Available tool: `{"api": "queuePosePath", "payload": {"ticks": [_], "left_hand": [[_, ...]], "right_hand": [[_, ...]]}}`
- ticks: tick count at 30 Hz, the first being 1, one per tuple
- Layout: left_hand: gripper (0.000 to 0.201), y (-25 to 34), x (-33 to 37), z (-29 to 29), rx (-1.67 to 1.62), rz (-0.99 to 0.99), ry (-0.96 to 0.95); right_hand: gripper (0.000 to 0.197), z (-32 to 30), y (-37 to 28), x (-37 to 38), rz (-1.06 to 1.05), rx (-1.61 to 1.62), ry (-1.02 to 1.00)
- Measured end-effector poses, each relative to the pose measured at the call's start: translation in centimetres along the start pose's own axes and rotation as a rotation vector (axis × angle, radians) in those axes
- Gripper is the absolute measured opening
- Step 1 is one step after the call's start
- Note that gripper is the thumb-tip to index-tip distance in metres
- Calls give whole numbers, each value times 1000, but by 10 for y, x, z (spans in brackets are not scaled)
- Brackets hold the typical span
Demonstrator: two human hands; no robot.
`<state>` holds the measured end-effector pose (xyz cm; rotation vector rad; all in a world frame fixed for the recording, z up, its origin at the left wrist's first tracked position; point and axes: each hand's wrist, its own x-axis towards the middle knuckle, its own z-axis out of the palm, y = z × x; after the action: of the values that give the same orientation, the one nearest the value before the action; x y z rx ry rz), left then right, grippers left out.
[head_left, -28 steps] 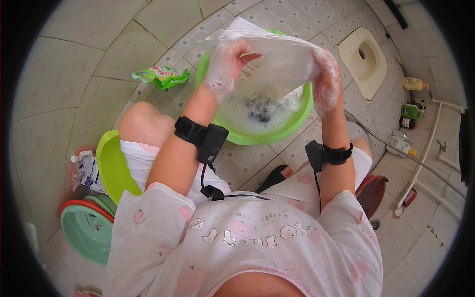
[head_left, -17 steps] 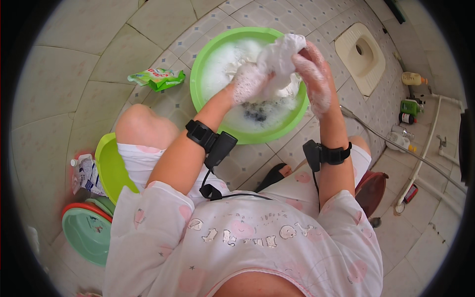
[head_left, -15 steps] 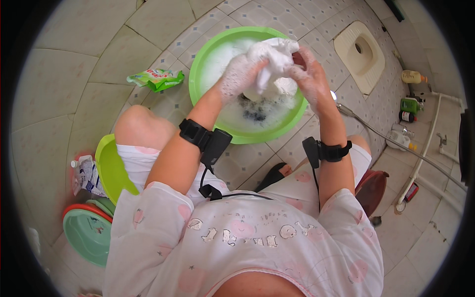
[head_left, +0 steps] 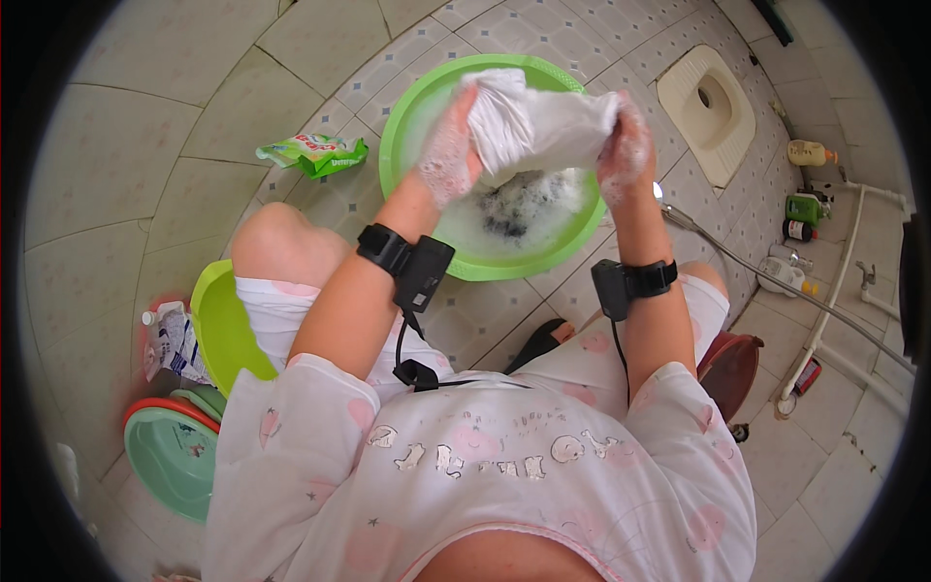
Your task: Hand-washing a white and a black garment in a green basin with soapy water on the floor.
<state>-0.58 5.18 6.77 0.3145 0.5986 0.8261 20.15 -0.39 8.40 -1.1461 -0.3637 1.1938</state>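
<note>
A wet white cloth garment [head_left: 548,126] is stretched between my two hands above a green basin [head_left: 393,145]. My left hand [head_left: 453,150], coated in suds, grips its bunched left end. At the other end, my right hand [head_left: 627,147] is closed on the edge of the garment, foam on its back. What kind of garment it is cannot be made out. Below it the basin holds foamy water [head_left: 543,238], with a dark patch of something under the suds near the middle.
Left of the basin lies a green detergent bag [head_left: 315,153]. Another green basin [head_left: 218,320] and stacked basins [head_left: 175,466] stand by my left side. To the right are a squat toilet [head_left: 732,112], a shower head with hose [head_left: 679,215], several bottles [head_left: 803,209] and a dark red bucket [head_left: 732,373].
My hands have moved apart, and the garment that was bunched between them is now spread out sideways. More of the foamy water and dark patch shows beneath it.
</note>
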Motion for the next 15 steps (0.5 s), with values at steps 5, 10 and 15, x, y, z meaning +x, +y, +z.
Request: {"api": "queuePosePath", "payload": {"ticks": [5,10,15], "left_hand": [[51,-25,-8,2,6,-249,-78],[52,-2,-4,5,-59,-94,-122],[52,5,-2,2,-233,-75,-134]], "right_hand": [[56,29,43,-26,-149,-567,-207],[86,18,36,-27,-366,-1137,-313],[58,-6,61,-18,-94,-1010,-272]]}}
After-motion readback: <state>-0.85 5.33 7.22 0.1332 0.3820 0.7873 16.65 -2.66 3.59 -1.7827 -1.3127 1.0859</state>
